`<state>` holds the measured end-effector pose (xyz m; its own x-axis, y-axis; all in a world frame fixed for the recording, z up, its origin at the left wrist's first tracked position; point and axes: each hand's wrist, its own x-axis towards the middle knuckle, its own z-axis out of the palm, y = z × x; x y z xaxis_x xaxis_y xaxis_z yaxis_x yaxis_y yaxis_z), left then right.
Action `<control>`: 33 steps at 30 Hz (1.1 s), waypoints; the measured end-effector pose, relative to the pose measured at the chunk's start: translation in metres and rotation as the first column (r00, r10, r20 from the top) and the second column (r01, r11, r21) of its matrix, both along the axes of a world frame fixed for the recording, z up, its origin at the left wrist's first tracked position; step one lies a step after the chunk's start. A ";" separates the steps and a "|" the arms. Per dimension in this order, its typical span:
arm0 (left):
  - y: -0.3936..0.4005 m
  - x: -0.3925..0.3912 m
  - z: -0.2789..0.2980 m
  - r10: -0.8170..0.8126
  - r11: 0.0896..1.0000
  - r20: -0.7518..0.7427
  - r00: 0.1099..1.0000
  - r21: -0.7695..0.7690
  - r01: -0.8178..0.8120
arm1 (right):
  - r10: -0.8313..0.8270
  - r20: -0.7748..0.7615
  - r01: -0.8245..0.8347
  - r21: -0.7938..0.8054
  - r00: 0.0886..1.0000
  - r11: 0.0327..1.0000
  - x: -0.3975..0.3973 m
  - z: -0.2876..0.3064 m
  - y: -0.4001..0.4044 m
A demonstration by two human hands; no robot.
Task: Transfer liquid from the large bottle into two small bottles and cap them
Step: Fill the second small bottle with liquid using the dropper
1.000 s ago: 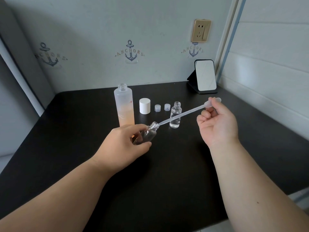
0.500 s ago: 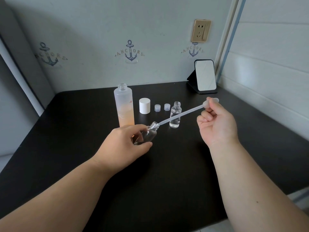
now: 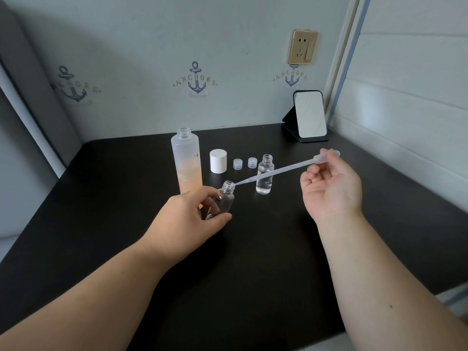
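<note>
- While the left hand (image 3: 187, 219) gripped the small bottle (image 3: 222, 200) between curled fingers and thumb, it kept the bottle tilted, neck toward the right, probably so the pipette could enter at a shallow angle.
- Right hand (image 3: 331, 186) pinched the bulb end of the pipette (image 3: 273, 172) between thumb and fingertips, the other fingers curled loosely; whether the bulb was being squeezed I could not tell.
- Pipette tip sat at the mouth of the tilted bottle; the stem ran up and to the right, passing in front of the second small bottle (image 3: 264, 177).
- That second bottle stood upright and uncapped near the middle of the table (image 3: 253, 274), holding clear liquid to a good height, so it looked already filled.
- Held bottle appeared nearly empty; judged to be the second fill, early on.
- Large bottle (image 3: 187, 163) stood open just behind the left hand, partly filled with peach-tinted liquid, within easy reach for a redraw.
- White cap (image 3: 218, 160) and two small clear caps (image 3: 237, 164) (image 3: 252, 162) sat in a row beside it toward the back edge, out of the working path.
- Small mirror (image 3: 309, 115) stood at the back right corner.
</note>
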<state>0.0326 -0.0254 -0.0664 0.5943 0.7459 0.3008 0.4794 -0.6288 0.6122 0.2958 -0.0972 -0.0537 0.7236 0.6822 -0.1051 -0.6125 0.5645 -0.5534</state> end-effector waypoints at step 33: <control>0.022 -0.005 -0.001 0.327 0.932 0.455 0.828 -0.299 -0.204 | 0.050 0.010 -0.050 0.015 0.999 0.999 -0.005 0.002 -0.002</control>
